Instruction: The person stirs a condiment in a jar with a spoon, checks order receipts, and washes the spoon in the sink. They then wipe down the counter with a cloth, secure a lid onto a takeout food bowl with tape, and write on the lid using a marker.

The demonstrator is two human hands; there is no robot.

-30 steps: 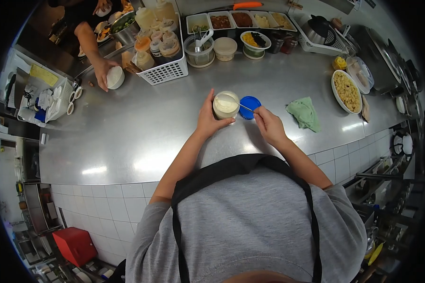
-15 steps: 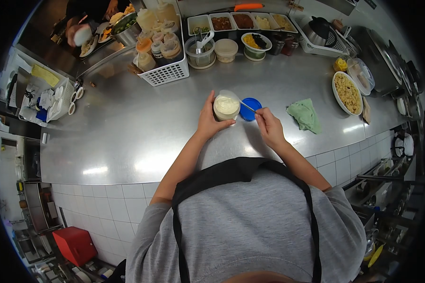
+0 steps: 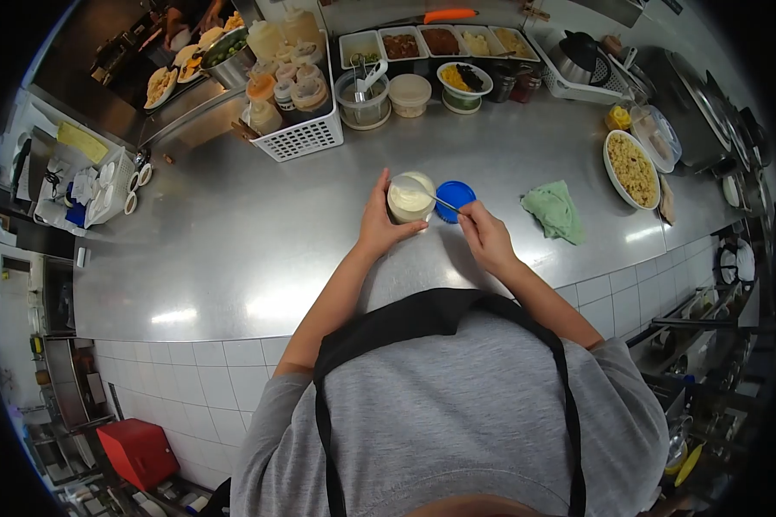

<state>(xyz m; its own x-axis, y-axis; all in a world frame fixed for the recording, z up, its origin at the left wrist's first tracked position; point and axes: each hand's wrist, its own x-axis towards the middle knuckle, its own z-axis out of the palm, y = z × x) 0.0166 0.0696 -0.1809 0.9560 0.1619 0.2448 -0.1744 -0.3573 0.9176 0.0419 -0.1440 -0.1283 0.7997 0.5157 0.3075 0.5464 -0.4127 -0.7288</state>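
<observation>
In the head view, the step in hand looks like working a metal-handled utensil [image 3: 446, 205] in the white contents of a round tub [image 3: 411, 203], and the next move seems to call for a steady tub. The left hand [image 3: 377, 222] curls its grip around the tub's left and near sides; the right hand's [image 3: 485, 236] grip is narrow, pinching the handle. The tub lies ahead and left of that right grip, beside a blue lid [image 3: 457, 195] on the table [image 3: 224, 233].
</observation>
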